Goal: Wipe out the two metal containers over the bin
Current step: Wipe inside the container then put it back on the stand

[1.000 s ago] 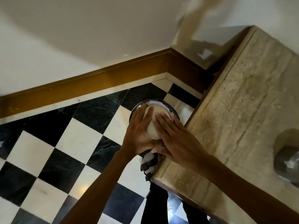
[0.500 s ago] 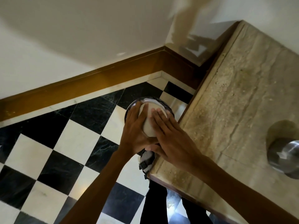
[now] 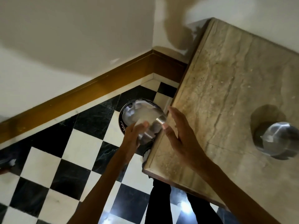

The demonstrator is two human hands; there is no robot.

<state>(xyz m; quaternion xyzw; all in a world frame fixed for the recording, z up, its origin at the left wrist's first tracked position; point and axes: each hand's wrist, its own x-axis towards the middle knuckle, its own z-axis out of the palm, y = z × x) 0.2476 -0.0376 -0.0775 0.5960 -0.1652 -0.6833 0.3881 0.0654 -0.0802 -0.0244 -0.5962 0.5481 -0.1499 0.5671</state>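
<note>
Two metal containers show, both shiny steel. One metal container (image 3: 150, 126) sits at the centre of the frame, tilted, gripped from below by the left hand (image 3: 134, 136) with fingers wrapped round its side; motion blurs it. It hangs over the round bin (image 3: 123, 125) on the checkered floor (image 3: 80, 143), with crumpled white tissue (image 3: 142, 104) behind it. One second container (image 3: 278, 139) rests on the stone counter (image 3: 226, 94) at the right edge. The right hand (image 3: 179, 135) hovers just beside the held one — fingers spread, gripping nothing.
</note>
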